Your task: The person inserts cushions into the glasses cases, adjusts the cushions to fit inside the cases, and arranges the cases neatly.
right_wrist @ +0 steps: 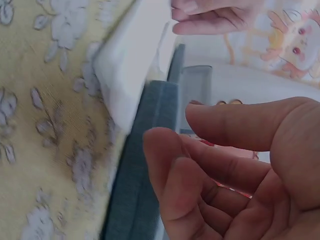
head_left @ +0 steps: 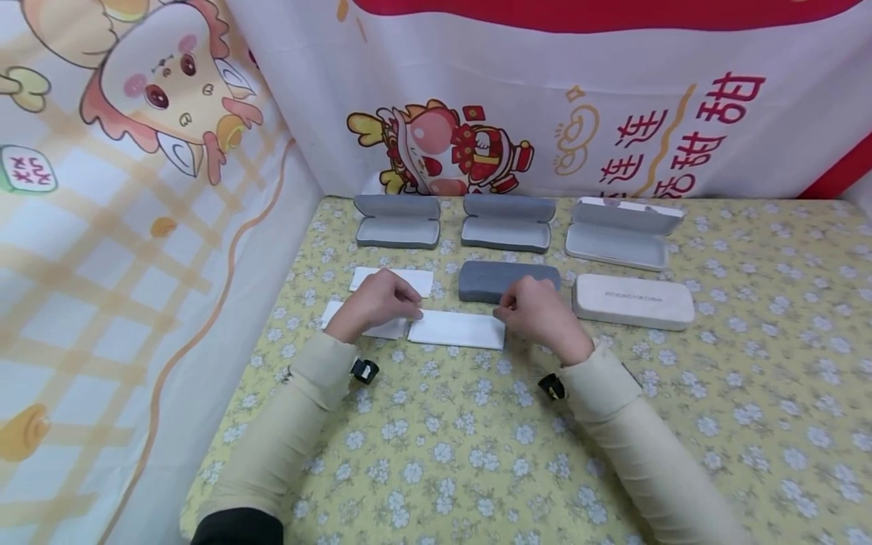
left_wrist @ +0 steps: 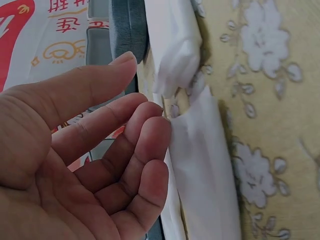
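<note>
A folded white cloth (head_left: 456,331) lies flat on the flowered tablecloth between the two hands. My left hand (head_left: 384,303) hovers at its left end, fingers loosely bent; the left wrist view shows the thumb apart from the fingers and nothing held. Partly hidden beneath this hand are a second white cloth (head_left: 391,330) and a third one (head_left: 424,282) behind it. At the right end of the middle cloth is my right hand (head_left: 541,314), its fingers loosely curled around nothing in the right wrist view. It covers part of a closed grey glasses case (head_left: 487,281).
A closed white glasses case (head_left: 633,301) lies right of the grey one. Along the back stand two open grey cases (head_left: 398,231) and an open white case (head_left: 616,246). Printed curtains (head_left: 531,68) hang behind and at the left.
</note>
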Tool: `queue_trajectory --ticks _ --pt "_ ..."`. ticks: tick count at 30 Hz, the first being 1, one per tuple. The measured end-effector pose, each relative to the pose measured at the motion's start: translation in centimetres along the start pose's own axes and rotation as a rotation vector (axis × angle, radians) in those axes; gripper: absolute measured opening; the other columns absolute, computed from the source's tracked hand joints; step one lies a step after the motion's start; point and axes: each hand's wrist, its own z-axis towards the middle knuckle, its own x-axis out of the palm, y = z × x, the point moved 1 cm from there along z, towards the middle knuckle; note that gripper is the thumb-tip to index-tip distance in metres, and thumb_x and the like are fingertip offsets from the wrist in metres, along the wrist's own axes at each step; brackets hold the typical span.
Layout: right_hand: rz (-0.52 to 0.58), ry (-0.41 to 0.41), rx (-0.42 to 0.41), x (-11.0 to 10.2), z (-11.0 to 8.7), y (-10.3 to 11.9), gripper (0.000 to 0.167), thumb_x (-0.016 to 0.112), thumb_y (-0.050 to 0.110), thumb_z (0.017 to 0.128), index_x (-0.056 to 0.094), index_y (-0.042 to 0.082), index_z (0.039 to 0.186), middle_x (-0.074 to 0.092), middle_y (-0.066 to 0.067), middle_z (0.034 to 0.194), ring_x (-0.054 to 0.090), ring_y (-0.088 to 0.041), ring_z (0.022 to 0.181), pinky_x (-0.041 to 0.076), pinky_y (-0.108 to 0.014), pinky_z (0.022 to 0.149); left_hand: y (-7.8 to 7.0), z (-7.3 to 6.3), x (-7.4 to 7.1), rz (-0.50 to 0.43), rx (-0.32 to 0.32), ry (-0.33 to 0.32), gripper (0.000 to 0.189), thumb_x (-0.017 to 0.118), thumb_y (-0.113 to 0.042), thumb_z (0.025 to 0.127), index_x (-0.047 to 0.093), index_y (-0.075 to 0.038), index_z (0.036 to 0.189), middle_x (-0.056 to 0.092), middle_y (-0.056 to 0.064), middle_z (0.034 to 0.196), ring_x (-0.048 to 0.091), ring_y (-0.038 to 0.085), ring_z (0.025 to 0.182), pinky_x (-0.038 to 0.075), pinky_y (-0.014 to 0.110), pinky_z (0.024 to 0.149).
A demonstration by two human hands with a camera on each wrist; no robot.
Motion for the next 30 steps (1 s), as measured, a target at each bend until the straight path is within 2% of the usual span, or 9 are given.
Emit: queue_trajectory --ticks 5,9,12,14,17,20,23,26,30 --pt "-0.035 0.011 0.005 1.2 0.2 -0.3 0.031 0.066 0.015 0.097 0.068 0.011 0.066 0.048 0.001 0.049 0.040 -0.013 0.041 0.037 -0.032 0.047 0.3 0.1 0.6 0.026 0.012 0.016 0.023 0.085 -0.013 0.083 0.079 -0.010 0.105 0.073 0.000 0.096 0.066 0.019 0.086 0.053 0.039 0.080" --pt "-0.088 -0.025 -0.019 2.0 0.2 -0.6 0.046 0.065 0.010 0.095 0.046 0.017 0.054 0.031 0.004 0.046 0.030 -0.012 0.041 0.030 -0.029 0.045 0.2 0.0 1.0 0.052 0.033 0.003 0.023 0.085 -0.011 0.082 0.079 -0.010 0.104 0.072 0.000 0.087 0.065 0.019 0.077 0.053 0.039 0.078" --pt "-0.121 -0.062 -0.047 2.4 0.1 -0.6 0.052 0.064 0.006 0.094 0.032 0.020 0.055 0.020 0.005 0.051 0.021 -0.011 0.044 0.025 -0.028 0.046 0.3 0.0 1.2 0.077 0.035 -0.017 0.022 0.085 -0.010 0.081 0.079 -0.010 0.103 0.071 -0.001 0.085 0.064 0.018 0.076 0.053 0.038 0.077" --pt "-0.126 -0.077 -0.062 2.5 0.0 -0.5 0.053 0.064 0.004 0.093 0.030 0.020 0.056 0.018 0.005 0.052 0.020 -0.011 0.045 0.023 -0.028 0.045 0.3 0.0 1.4 0.097 0.038 -0.032 0.020 0.085 -0.009 0.081 0.080 -0.010 0.100 0.070 0.000 0.083 0.063 0.018 0.075 0.053 0.038 0.076" --pt "-0.128 -0.094 -0.075 2.7 -0.1 -0.4 0.053 0.064 0.003 0.094 0.032 0.019 0.054 0.018 0.005 0.052 0.020 -0.011 0.044 0.024 -0.029 0.044 0.2 0.1 1.6 0.118 0.047 -0.047 0.014 0.086 -0.009 0.080 0.079 -0.011 0.092 0.070 0.000 0.082 0.063 0.019 0.074 0.053 0.038 0.075" --pt "-0.123 -0.104 -0.077 2.7 -0.1 -0.4 0.046 0.065 0.004 0.094 0.048 0.016 0.053 0.030 0.004 0.047 0.028 -0.012 0.042 0.029 -0.030 0.043 0.1 0.1 1.7 0.128 0.058 -0.052 0.009 0.084 -0.009 0.081 0.076 -0.012 0.085 0.068 0.000 0.080 0.062 0.019 0.073 0.052 0.038 0.072" --pt "-0.100 -0.095 -0.065 2.7 -0.2 -0.6 0.032 0.066 0.007 0.095 0.064 0.013 0.063 0.048 0.001 0.051 0.041 -0.015 0.044 0.036 -0.032 0.047 0.0 0.1 1.8 0.109 0.060 -0.044 0.010 0.082 -0.008 0.083 0.073 -0.012 0.083 0.067 0.002 0.081 0.061 0.020 0.072 0.052 0.037 0.070" --pt "-0.052 -0.082 -0.055 2.6 -0.3 -0.9 0.022 0.068 0.009 0.094 0.069 0.012 0.072 0.057 -0.001 0.059 0.049 -0.017 0.050 0.041 -0.034 0.052 -0.1 -0.1 1.7 0.042 0.053 -0.026 0.010 0.079 -0.007 0.085 0.071 -0.011 0.085 0.065 0.004 0.084 0.060 0.022 0.074 0.051 0.036 0.069" --pt "0.027 -0.092 -0.073 2.1 -0.5 -1.2 0.015 0.071 0.010 0.092 0.071 0.011 0.077 0.061 0.000 0.066 0.053 -0.017 0.054 0.046 -0.036 0.057 -0.2 -0.3 1.3 -0.121 0.029 0.012 0.010 0.077 -0.004 0.088 0.068 -0.007 0.090 0.064 0.009 0.088 0.058 0.025 0.077 0.050 0.037 0.069"
